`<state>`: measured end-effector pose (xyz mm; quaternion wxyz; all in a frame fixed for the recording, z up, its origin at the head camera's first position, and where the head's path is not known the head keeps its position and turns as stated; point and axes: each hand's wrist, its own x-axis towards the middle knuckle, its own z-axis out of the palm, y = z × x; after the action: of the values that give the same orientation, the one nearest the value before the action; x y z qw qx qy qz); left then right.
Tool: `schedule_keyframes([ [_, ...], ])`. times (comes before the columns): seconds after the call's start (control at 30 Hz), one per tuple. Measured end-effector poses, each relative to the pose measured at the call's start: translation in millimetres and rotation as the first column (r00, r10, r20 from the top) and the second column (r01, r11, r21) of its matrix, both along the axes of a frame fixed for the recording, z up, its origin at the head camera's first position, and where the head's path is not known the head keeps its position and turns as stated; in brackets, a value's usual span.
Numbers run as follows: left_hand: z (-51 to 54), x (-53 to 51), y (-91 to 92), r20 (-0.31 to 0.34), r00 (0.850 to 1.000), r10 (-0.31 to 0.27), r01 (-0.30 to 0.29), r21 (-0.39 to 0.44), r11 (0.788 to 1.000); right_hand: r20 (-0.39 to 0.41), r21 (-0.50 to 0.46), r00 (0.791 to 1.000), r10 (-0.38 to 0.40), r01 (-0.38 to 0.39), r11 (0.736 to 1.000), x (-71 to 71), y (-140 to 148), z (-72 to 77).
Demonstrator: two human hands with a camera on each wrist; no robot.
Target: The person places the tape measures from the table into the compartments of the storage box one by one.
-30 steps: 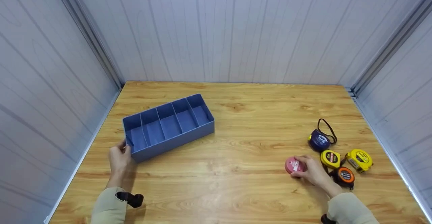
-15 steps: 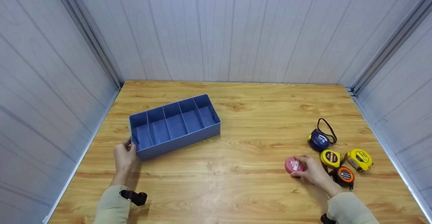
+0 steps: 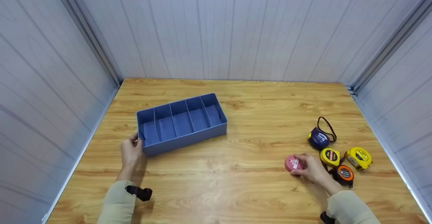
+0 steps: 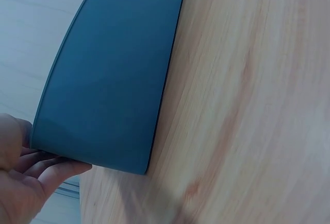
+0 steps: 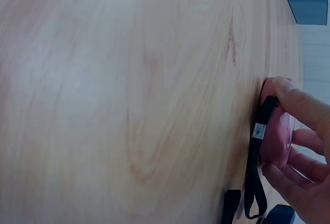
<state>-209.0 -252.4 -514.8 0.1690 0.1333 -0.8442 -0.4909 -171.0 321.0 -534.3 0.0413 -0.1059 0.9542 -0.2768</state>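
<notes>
A blue compartment box (image 3: 182, 140) lies at a slant on the table, left of centre in the head view. My left hand (image 3: 131, 152) grips its left end; in the left wrist view the fingers (image 4: 59, 175) touch the end wall and the thumb is at the rim. On the right, my right hand (image 3: 314, 168) holds a round pink tape measure (image 3: 292, 163) between thumb and fingers, low over or on the table. Its black wrist strap (image 5: 253, 167) hangs down in the right wrist view. The palm side of the left hand is partly hidden in the head view.
Right of the right hand lie a navy tape measure (image 3: 319, 139) with a cord loop, two yellow tape measures (image 3: 330, 157), and a black-and-orange one (image 3: 343, 175). Pale panel walls (image 3: 216, 31) enclose the wooden table (image 3: 236, 197) at the back and sides.
My left hand has shifted the blue compartment box to the right and slightly away, its angle a little flatter. The right hand and pink tape measure have stayed nearly still.
</notes>
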Motion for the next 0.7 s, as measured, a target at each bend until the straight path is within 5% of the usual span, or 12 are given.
schedule_keyframes([
  [0.33,-0.5,-6.7,8.6,-0.045,0.999,-0.008,0.005,-0.061,0.998,0.044,0.003,0.999,-0.021,0.021,1.000,-0.7,0,2.7],
  [0.7,-0.5,-12.1,19.9,-0.012,0.999,-0.047,0.046,-0.034,0.998,0.019,-0.012,1.000,-0.015,0.015,1.000,-0.1,-1,0.8],
])
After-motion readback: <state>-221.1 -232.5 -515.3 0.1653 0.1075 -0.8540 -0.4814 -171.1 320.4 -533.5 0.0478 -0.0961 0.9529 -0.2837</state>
